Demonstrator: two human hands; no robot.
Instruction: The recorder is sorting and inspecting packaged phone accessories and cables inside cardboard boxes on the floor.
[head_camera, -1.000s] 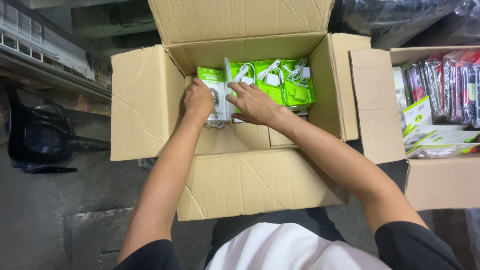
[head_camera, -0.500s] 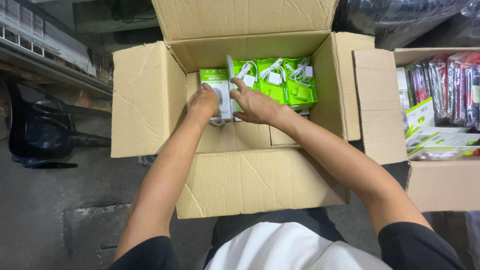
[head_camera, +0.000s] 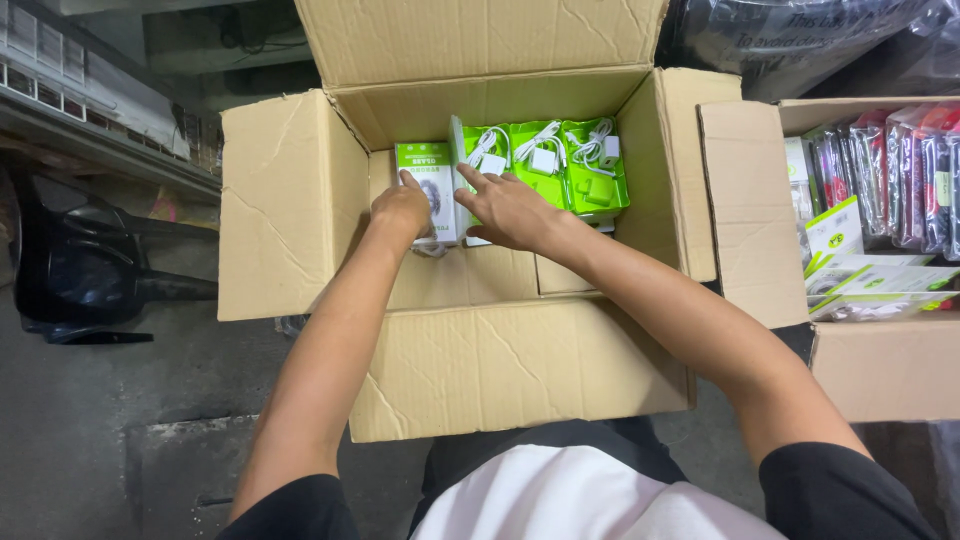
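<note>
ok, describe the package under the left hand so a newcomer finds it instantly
Look in the big open cardboard box in front of the person. At its back left, the left hand touches a green-and-white package. Unlike the bright green charger packs to its right, its face shows no white cable.

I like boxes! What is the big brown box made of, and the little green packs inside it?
The big box looks like matte brown corrugated cardboard: creased flaps, dull surface. The green packs look like printed card, probably under clear shiny plastic, since white chargers show through. The hands rest on them.
</note>
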